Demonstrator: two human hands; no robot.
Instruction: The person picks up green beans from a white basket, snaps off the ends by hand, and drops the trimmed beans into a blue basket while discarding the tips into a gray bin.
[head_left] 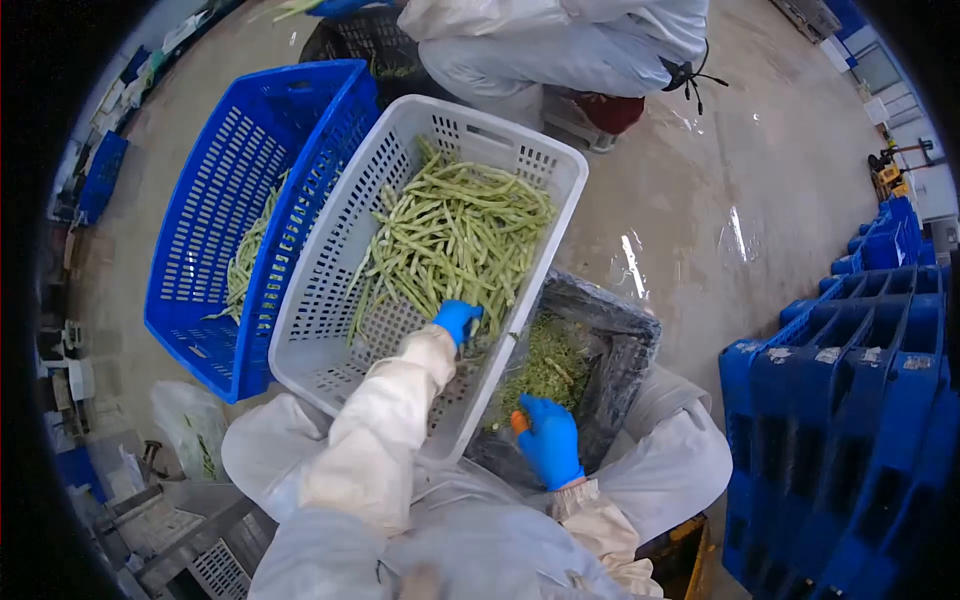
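My left hand (459,319), in a blue glove, reaches into the white perforated crate (330,270) and touches the near edge of a heap of green beans (455,230). Its fingertips are hidden against the beans, so its grip does not show. Over the dark plastic-lined bin (625,375) is my right hand (552,442), also gloved in blue, with an orange cover (519,422) on its thumb. The fingers there are curled together near the thumb; whatever they may hold is too small to make out. Chopped green trimmings (550,365) lie in that bin.
A blue crate (215,215) with some beans leans beside the white one. Opposite sits another person in pale coveralls (560,55), near a black basket (345,38). Blue pallets (840,400) stand at right; a clear plastic bag (190,425) lies at left. The floor (690,200) looks wet.
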